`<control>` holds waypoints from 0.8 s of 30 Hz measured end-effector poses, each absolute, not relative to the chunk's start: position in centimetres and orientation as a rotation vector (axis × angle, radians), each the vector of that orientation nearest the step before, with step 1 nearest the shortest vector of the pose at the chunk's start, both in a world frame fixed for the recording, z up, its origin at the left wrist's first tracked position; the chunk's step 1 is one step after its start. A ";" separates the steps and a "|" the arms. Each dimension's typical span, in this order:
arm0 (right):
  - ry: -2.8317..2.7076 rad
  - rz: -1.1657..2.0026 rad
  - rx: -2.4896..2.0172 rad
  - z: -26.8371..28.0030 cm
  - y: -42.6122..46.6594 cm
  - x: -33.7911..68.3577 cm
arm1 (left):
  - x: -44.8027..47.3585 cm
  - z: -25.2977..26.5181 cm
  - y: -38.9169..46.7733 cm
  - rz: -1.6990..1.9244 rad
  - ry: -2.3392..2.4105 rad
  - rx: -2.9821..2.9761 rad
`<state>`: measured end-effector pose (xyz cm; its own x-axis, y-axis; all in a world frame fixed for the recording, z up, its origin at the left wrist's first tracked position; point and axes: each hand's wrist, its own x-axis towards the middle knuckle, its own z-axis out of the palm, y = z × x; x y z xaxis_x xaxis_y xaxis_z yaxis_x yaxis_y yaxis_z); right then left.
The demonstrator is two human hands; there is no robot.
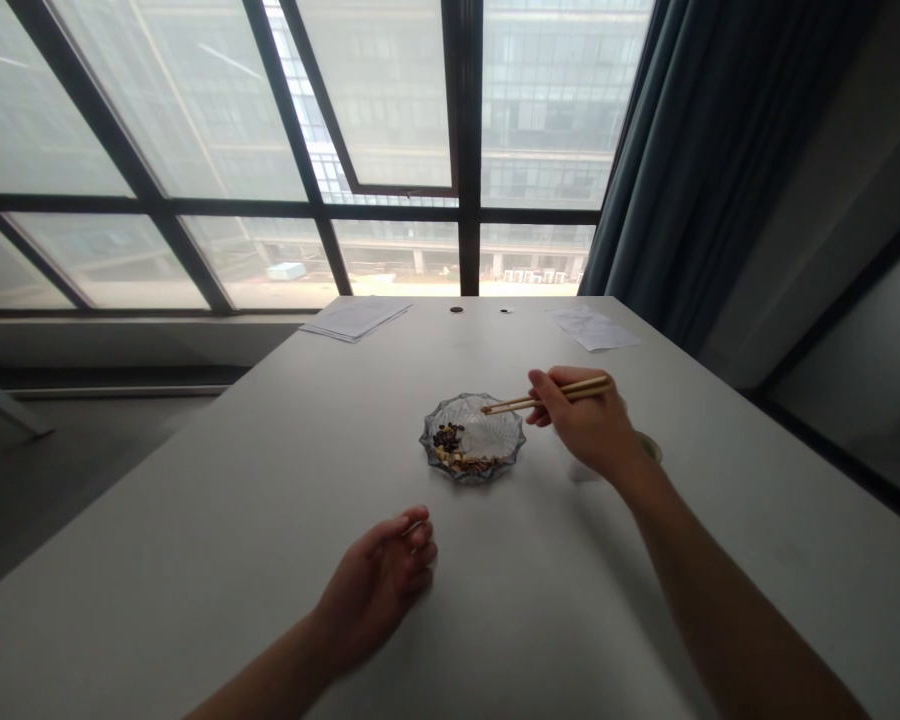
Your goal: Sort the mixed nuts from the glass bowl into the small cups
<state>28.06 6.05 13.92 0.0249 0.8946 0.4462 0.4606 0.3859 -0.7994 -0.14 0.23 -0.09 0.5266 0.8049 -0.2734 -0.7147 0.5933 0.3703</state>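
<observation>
My right hand is closed around a pair of wooden chopsticks, held nearly level. Their tips reach over the right part of a scalloped clear glass dish; whether anything is pinched between them is too small to tell. In the dish, dark beans or seeds sit in a heap at the left, and paler brown pieces line the near side. My left hand rests on the table nearer to me, fingers loosely curled and holding nothing. Behind my right wrist is a partly hidden container with a round rim.
The white table stretches toward the window. Sheets of paper lie at its far left and another paper at the far right. Two small round fittings show near the far edge. A dark curtain hangs at the right.
</observation>
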 end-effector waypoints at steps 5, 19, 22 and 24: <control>-1.392 0.385 -1.312 16.9 4.9 32.0 | 0.0 0.1 0.2 0.926 0.466 0.237; -1.256 0.407 -1.588 17.5 4.2 37.7 | 0.0 0.4 0.2 0.930 0.493 0.227; -1.376 0.515 -1.603 16.6 4.6 37.8 | 0.0 0.4 0.2 0.933 0.500 0.225; -1.442 0.523 -1.619 16.2 4.8 38.1 | 0.0 0.4 0.2 0.932 0.497 0.221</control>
<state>38.09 4.75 16.18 0.2373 0.9422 0.2367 0.5715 0.0616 -0.8183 -0.04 0.25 0.39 0.4939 0.8113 -0.3130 -0.7117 0.5839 0.3905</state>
